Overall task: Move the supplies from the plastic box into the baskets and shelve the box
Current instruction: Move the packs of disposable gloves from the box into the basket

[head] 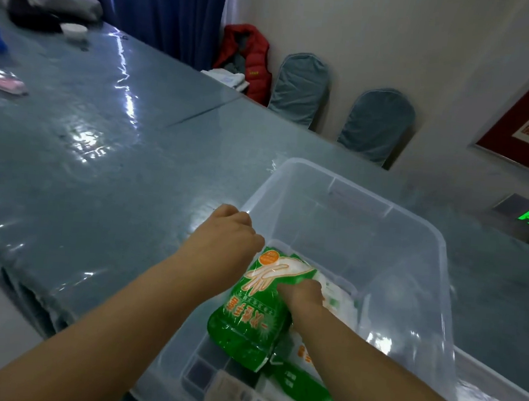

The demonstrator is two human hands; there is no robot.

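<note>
While the left hand (pixel 227 233) is gripping the clear plastic box (pixel 412 231) rim, the right hand (pixel 301 295) is clutching a green glove packet (pixel 247 319) inside.

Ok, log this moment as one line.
stage: unloading | right hand: grips green packet | left hand: on plastic box rim

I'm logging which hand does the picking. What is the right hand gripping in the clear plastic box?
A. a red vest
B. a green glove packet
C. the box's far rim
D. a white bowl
B: the right hand is closed on the green glove packet inside the clear plastic box.
</note>
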